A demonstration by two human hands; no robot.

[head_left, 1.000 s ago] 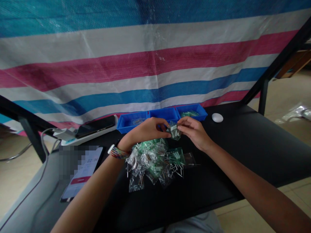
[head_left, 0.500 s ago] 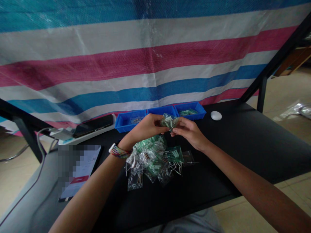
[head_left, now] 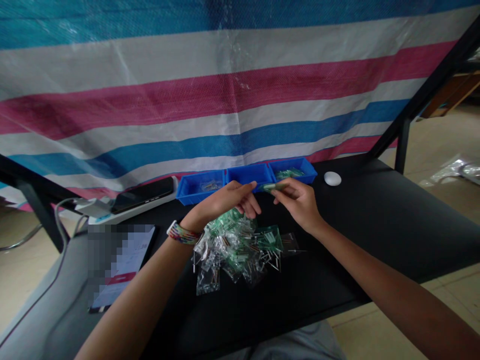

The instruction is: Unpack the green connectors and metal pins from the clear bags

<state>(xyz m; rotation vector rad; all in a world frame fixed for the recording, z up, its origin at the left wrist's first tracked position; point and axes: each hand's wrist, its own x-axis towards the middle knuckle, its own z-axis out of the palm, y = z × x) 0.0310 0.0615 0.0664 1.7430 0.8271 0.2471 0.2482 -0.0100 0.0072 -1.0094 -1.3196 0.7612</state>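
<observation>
My right hand pinches a small green plastic bag with pale pieces inside, in front of the blue bins. Just left of the bag is my left hand, its fingers apart and nothing held; a woven multicoloured band circles that wrist. Below both hands lies a heap of small plastic bags, some green and some see-through, with thin metal pins and pale pieces in or among them.
Three blue bins stand along the back: the left bin and right bin hold small bags, flanking the middle bin. A white rounded object sits right. A phone, power strip and tablet lie left.
My left hand has let go of the bag and its fingers have spread. The bag stays in my right hand, now turned flatter and seen nearly edge-on.
</observation>
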